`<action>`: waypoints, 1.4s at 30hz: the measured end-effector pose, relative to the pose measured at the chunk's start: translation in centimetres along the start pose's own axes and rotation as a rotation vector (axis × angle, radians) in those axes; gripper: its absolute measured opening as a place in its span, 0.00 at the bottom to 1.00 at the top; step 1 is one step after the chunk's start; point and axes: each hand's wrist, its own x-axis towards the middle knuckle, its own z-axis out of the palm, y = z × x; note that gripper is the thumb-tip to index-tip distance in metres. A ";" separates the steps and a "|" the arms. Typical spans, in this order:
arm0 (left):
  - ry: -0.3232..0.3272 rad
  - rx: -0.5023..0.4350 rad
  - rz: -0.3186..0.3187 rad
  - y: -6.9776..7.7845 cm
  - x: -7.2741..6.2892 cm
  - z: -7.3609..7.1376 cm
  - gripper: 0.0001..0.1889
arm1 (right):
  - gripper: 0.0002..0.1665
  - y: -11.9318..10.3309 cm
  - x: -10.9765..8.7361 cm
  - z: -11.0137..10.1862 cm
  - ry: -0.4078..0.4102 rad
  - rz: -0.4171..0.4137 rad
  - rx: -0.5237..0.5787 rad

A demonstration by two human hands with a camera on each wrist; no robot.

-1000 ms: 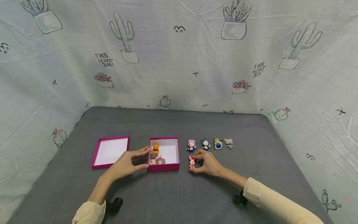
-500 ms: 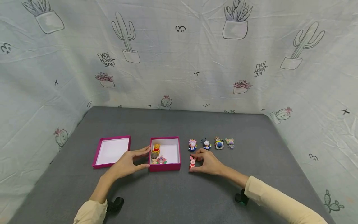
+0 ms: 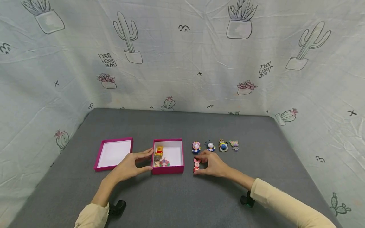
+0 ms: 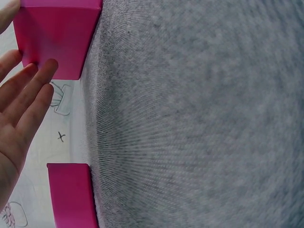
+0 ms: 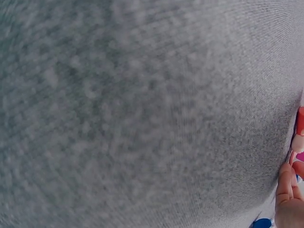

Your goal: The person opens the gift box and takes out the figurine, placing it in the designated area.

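A magenta box (image 3: 167, 170) with a white inside stands in mid-table. It holds several small figurines at its left side, among them a yellow bear in red (image 3: 159, 151) and a pinkish figurine (image 3: 164, 162). My left hand (image 3: 129, 167) rests against the box's left side, fingers and thumb spread and fairly straight; the left wrist view has the fingertips (image 4: 50, 66) at the magenta wall. To the right of the box, my right hand (image 3: 212, 165) holds a pink rabbit figurine (image 3: 196, 165) between thumb and fingers, low at the table. Only part of that figurine shows in the right wrist view.
The box's lid (image 3: 114, 154) lies inside-up on the left. Behind my right hand is a row of several figurines: one pink-headed (image 3: 196, 147), one blue-and-white (image 3: 210, 146), one with a blue middle (image 3: 223, 145) and a greyish one (image 3: 234, 145). A patterned cloth (image 3: 182, 63) hangs behind the grey table.
Nearly everything stays in place. The whole head view shifts slightly; both hands, the box and the rabbit figurine keep the same positions relative to each other.
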 end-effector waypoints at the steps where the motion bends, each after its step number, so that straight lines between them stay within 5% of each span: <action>1: 0.000 0.003 0.004 0.0 0.0 0.0 0.36 | 0.39 0.0 0.0 0.0 0.001 0.001 0.001; 11: -0.014 0.000 0.000 0.1 0.1 -0.1 0.36 | 0.31 -0.7 0.1 -1.1 0.110 0.020 0.022; 15: -0.011 0.012 0.000 0.2 0.1 -0.2 0.37 | 0.26 -1.0 0.6 -1.1 0.133 -0.025 0.235; 19: -0.003 0.008 -0.004 0.2 0.1 -0.2 0.37 | 0.26 -1.1 1.2 -0.6 0.074 -0.081 0.503; 22: 0.001 0.005 -0.004 0.1 0.0 -0.1 0.37 | 0.25 -1.3 1.9 -0.1 0.034 -0.088 0.584; 31: 0.000 -0.012 -0.003 -0.2 -0.1 0.3 0.36 | 0.21 -2.5 3.9 1.6 -0.007 -0.107 0.558; 42: 0.005 0.009 -0.002 0.0 0.0 0.0 0.37 | 0.22 -4.1 5.0 3.2 0.084 0.075 0.384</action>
